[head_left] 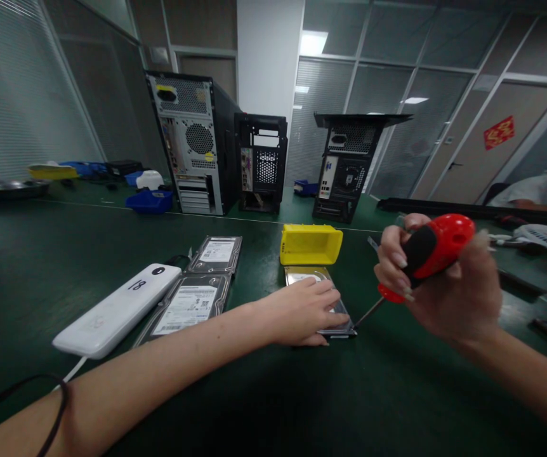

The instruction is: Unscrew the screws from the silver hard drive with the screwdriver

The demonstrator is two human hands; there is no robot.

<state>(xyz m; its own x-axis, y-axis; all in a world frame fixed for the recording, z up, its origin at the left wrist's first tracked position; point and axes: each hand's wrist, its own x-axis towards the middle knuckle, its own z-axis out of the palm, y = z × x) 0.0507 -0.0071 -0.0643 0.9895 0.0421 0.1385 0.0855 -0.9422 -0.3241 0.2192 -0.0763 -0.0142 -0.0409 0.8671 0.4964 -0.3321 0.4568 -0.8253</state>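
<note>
My left hand (pixel 304 311) lies over a hard drive (pixel 344 331) on the green table, holding it with the fingers across its top and the thumb at its near edge. The hand hides much of the drive. Gripped in my right hand (pixel 464 298) is a screwdriver (pixel 438 244) with a red and black handle. Its thin shaft slants down to the left, and the tip is at the drive's near right corner. Whether it sits in a screw is too small to tell. A yellow plastic bin (pixel 311 245) stands just behind the drive.
Two more hard drives (pixel 216 252) lie end to end on the left, beside a white power bank (pixel 116 311) with a cable. Computer cases (pixel 195 146) stand at the back, near a blue bin (pixel 150 201). Another person (pixel 540 190) sits at the far right.
</note>
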